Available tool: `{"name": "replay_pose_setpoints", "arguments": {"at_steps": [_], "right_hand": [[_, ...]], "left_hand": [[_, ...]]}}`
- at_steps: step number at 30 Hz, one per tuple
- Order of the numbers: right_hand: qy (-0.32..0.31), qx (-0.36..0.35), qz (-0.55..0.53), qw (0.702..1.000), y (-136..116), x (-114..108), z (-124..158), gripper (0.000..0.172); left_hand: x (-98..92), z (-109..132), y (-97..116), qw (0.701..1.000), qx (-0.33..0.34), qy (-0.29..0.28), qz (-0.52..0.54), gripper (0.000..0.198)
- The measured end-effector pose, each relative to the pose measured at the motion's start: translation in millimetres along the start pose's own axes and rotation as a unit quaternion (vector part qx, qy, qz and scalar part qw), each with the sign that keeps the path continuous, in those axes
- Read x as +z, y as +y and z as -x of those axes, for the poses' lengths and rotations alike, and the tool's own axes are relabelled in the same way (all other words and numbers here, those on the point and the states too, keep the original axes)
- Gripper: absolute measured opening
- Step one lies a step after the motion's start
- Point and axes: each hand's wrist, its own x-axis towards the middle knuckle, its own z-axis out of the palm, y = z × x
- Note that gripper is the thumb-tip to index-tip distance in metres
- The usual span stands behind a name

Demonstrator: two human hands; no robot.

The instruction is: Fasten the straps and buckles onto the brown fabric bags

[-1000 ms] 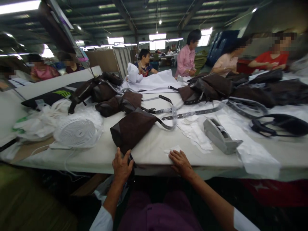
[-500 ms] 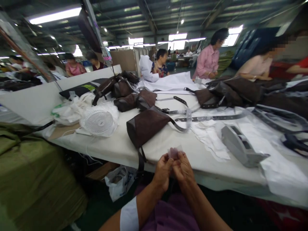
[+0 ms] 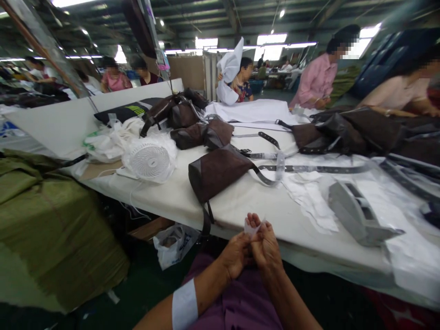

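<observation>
My left hand [image 3: 235, 254] and my right hand [image 3: 266, 245] are pressed together just below the near edge of the white table [image 3: 247, 197]. Between their fingertips they pinch a small clear plastic piece [image 3: 250, 226]. A brown bag [image 3: 216, 172] lies on the table right beyond my hands, its dark strap hanging over the edge. My purple lap shows below my wrists.
A grey tape dispenser [image 3: 357, 215] stands to the right on white paper sheets. A white fan [image 3: 149, 161], more brown bags [image 3: 202, 135] and belts [image 3: 309, 168] lie farther back. Green sacks [image 3: 51, 220] are piled on my left. Other people work along the far side.
My left hand left the bag strap and my right hand picked the clear piece off the table. Both hands came together holding it. My view swung left.
</observation>
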Motion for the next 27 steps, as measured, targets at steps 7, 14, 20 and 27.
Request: {"name": "replay_pose_setpoints", "arguments": {"at_steps": [7,14,20,27], "right_hand": [[0.016,-0.036,0.058,0.998,1,-12,3,0.029],[0.042,0.086,-0.004,0.995,5,-37,-28,0.013],[0.025,0.128,0.008,0.991,8,-26,-31,0.025],[-0.013,0.173,0.075,0.982,13,-39,-25,0.013]], "left_hand": [[-9.9,-8,16,0.984,0.144,0.077,0.069,0.033],[-8.6,-6,5,0.980,0.164,0.085,-0.073,0.021],[-12.3,7,10,0.815,0.379,-0.033,-0.436,0.065],[-20.6,1,3,0.820,0.346,-0.078,-0.449,0.014]]}}
